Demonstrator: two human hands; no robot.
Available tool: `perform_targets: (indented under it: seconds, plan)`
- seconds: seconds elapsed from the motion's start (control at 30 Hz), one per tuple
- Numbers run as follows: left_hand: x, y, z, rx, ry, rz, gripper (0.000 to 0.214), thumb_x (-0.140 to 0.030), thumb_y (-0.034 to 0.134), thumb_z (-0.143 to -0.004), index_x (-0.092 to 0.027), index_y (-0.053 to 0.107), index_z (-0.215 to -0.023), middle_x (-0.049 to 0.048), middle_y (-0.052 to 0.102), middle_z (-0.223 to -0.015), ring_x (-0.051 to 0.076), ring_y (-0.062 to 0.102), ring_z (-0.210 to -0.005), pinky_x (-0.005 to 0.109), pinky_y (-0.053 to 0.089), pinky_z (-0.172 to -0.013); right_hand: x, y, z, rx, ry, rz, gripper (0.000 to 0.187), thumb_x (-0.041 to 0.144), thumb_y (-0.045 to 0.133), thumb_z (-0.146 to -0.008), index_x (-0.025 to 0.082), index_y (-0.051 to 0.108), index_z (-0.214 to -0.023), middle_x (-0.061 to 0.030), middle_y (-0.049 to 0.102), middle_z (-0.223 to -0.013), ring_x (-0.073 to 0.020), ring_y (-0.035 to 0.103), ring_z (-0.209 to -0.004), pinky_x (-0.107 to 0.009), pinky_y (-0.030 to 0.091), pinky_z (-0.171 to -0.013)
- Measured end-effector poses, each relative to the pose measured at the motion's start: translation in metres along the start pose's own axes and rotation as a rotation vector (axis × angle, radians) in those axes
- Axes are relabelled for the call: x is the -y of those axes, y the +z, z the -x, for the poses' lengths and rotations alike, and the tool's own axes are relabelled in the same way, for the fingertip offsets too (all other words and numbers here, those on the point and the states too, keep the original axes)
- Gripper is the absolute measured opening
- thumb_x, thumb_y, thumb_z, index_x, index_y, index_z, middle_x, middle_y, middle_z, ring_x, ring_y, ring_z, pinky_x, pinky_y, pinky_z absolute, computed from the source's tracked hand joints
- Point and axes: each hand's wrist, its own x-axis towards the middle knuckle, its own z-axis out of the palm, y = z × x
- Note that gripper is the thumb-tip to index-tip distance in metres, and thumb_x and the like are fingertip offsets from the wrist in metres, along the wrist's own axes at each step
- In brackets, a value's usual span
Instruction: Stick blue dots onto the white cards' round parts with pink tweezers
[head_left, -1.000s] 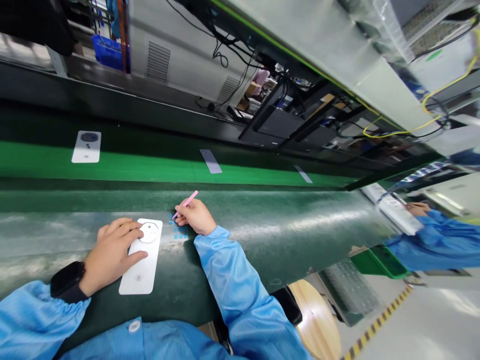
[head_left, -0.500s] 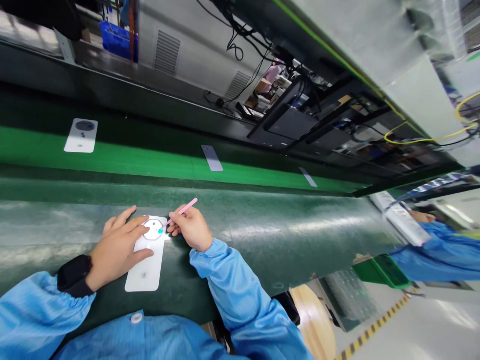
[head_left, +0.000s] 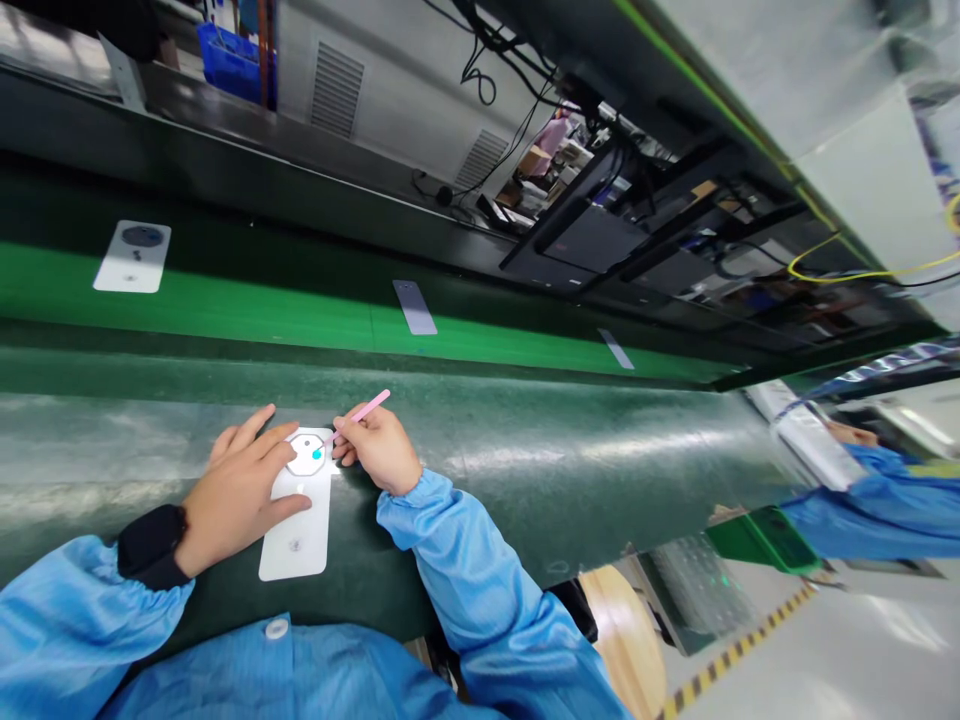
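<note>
On the green worktop lies a white phone back panel (head_left: pixel 298 545) with an outlined camera area near its far end. A small bright blue spot (head_left: pixel 316 454) shows inside that outline. My left hand (head_left: pixel 244 488) rests over the panel's left side, fingers spread, fingertips at the outlined area and thumb lower down. Pinched in my right hand (head_left: pixel 379 450) is a thin pink stick (head_left: pixel 371 405); its lower end points at the blue spot. Whether the tip touches the panel I cannot tell.
Beyond the worktop (head_left: pixel 525 440) runs a green conveyor belt (head_left: pixel 300 315). It carries a white panel with a dark round camera area (head_left: pixel 133 258) and two narrower panels (head_left: pixel 414 307) (head_left: pixel 616 349). At far right, a co-worker's blue sleeve (head_left: pixel 862 515) is near a green bin (head_left: pixel 772 540).
The panel under my hands has shifted slightly right and turned a little straighter. The pink stick has moved slightly left with my right hand. On the belt, the panels appear further left.
</note>
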Motion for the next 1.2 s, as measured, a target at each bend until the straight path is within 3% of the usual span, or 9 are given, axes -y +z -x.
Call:
perform_targets:
  seconds: [0.17, 0.37, 0.57, 0.93, 1.2]
  plan:
    - [-0.0004, -0.0007, 0.0001, 0.021, -0.014, 0.003, 0.042, -0.055, 0.082, -0.089, -0.029, 0.078, -0.121, 0.0132, 0.072, -0.155, 0.048, 0.049, -0.160, 0.064, 0.050, -0.120, 0.0018, 0.0001, -0.0001, -0.017, 0.018, 0.001, 0.029, 0.027, 0.082, -0.091, 0.019, 0.059, -0.075, -0.0002, 0.067, -0.061, -0.0119, 0.066, -0.052, -0.017, 0.049, -0.045]
    - [0.0018, 0.0015, 0.0007, 0.008, -0.016, 0.033, 0.043, -0.057, 0.080, -0.089, -0.029, 0.079, -0.121, 0.0136, 0.072, -0.155, 0.048, 0.048, -0.160, 0.065, 0.048, -0.122, 0.0003, -0.0005, -0.0015, 0.010, 0.008, 0.028, 0.035, 0.032, 0.088, -0.090, 0.019, 0.059, -0.075, -0.0004, 0.068, -0.063, -0.0123, 0.066, -0.053, -0.017, 0.051, -0.046]
    - [-0.0023, -0.0008, 0.0000, 0.005, -0.023, 0.039, 0.040, -0.054, 0.081, -0.088, -0.029, 0.079, -0.119, 0.0147, 0.073, -0.152, 0.051, 0.051, -0.157, 0.067, 0.050, -0.117, 0.0036, 0.0010, 0.0008, -0.016, 0.029, 0.043, 0.028, 0.024, 0.080, -0.093, 0.019, 0.060, -0.075, -0.0010, 0.068, -0.062, -0.0121, 0.066, -0.053, -0.017, 0.050, -0.046]
    - [-0.0053, -0.0023, 0.0018, -0.029, -0.018, 0.019, 0.038, -0.052, 0.081, -0.089, -0.035, 0.082, -0.123, 0.0148, 0.077, -0.143, 0.053, 0.054, -0.151, 0.068, 0.053, -0.107, 0.0008, 0.0003, 0.0017, -0.006, -0.018, 0.089, 0.033, 0.029, 0.087, -0.092, 0.020, 0.060, -0.076, -0.0010, 0.069, -0.066, -0.0146, 0.068, -0.057, -0.021, 0.055, -0.051]
    - [-0.0047, -0.0011, 0.0027, -0.026, -0.003, 0.044, 0.032, -0.049, 0.080, -0.090, -0.037, 0.085, -0.120, 0.0157, 0.076, -0.144, 0.053, 0.053, -0.152, 0.069, 0.053, -0.106, 0.0042, 0.0025, 0.0051, -0.028, -0.009, 0.098, 0.025, 0.022, 0.078, -0.095, 0.019, 0.061, -0.076, -0.0015, 0.069, -0.067, -0.0146, 0.068, -0.058, -0.022, 0.056, -0.053]
